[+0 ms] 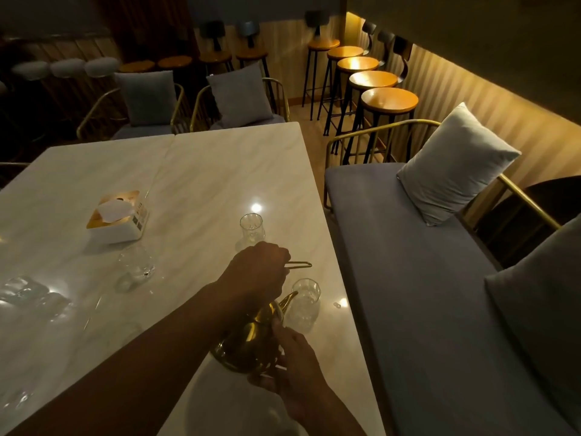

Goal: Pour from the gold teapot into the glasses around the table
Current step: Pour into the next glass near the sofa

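Our left hand is curled round the handle, and our right hand cups the teapot low on its body, thumb on its side. The pot hangs tipped over the table by the right edge, spout at the rim of the nearest glass. We judge this the pour into that glass, though no stream shows. Next we would level the pot and carry it to the far glass up the same edge, then the left glass.
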The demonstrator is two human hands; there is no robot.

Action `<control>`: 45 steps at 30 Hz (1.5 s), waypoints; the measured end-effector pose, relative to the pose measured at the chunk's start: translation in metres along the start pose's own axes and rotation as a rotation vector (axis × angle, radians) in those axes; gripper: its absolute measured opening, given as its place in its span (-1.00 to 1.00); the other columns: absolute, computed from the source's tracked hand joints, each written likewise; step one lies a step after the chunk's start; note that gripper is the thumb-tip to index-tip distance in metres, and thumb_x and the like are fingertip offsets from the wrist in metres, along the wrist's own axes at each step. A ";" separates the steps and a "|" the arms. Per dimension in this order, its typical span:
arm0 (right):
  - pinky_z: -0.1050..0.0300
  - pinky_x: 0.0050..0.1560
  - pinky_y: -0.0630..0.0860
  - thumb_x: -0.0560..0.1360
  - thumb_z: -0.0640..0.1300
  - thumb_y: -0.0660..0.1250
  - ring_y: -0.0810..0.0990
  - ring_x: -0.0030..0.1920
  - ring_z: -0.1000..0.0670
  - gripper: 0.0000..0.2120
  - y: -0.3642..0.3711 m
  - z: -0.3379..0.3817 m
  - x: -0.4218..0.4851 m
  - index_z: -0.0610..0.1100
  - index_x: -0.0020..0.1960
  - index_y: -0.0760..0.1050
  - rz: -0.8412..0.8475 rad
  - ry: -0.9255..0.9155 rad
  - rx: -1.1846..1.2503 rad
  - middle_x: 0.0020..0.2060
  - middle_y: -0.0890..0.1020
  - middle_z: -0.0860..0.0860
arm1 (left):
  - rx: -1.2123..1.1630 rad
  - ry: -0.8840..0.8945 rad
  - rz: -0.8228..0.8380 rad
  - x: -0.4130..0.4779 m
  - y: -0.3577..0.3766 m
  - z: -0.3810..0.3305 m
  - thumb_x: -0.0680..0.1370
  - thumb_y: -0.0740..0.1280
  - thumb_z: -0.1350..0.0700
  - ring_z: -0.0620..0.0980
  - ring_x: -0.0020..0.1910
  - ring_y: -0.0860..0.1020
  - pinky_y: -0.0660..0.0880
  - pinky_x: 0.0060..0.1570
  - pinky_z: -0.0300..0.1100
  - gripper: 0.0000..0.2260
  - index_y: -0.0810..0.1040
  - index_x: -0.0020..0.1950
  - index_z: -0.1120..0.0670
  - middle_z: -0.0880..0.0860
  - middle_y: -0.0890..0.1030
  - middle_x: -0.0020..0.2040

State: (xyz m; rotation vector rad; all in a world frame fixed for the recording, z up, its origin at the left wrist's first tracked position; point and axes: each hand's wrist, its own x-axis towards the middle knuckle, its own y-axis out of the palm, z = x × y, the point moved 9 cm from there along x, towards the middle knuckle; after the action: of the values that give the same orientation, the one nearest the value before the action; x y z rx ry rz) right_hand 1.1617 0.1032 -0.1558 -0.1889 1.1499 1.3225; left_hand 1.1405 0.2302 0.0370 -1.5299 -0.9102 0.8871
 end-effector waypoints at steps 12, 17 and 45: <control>-0.31 0.02 0.64 0.43 0.17 0.46 0.62 0.08 -0.27 -0.57 0.004 0.007 -0.007 -0.04 0.18 0.49 0.015 0.025 0.015 0.10 0.60 -0.13 | 0.012 0.006 -0.004 0.008 0.001 -0.003 0.60 0.26 0.02 0.07 0.00 0.62 0.59 -0.03 0.00 -0.75 0.59 0.20 0.08 0.07 0.66 0.06; -0.30 0.04 0.64 0.44 0.18 0.45 0.62 0.10 -0.28 -0.57 0.007 0.007 -0.011 -0.05 0.17 0.49 0.013 0.032 0.023 0.11 0.60 -0.15 | 0.006 0.017 -0.026 0.008 -0.001 -0.005 0.60 0.27 0.01 0.07 0.01 0.63 0.60 -0.02 -0.03 -0.74 0.59 0.20 0.09 0.07 0.66 0.07; -0.32 0.03 0.63 0.45 0.19 0.44 0.60 0.10 -0.28 -0.60 0.008 0.012 -0.024 -0.03 0.13 0.48 0.008 0.025 0.014 0.11 0.58 -0.14 | -0.019 0.036 -0.072 0.007 -0.009 -0.012 0.59 0.29 0.03 0.04 -0.04 0.63 0.50 -0.17 -0.15 -0.77 0.61 0.16 0.09 0.06 0.67 0.02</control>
State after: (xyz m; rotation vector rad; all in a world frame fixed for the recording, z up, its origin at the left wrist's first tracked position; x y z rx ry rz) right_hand 1.1653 0.0982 -0.1286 -0.1914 1.1816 1.3221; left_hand 1.1538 0.2329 0.0466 -1.5148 -0.9440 0.7985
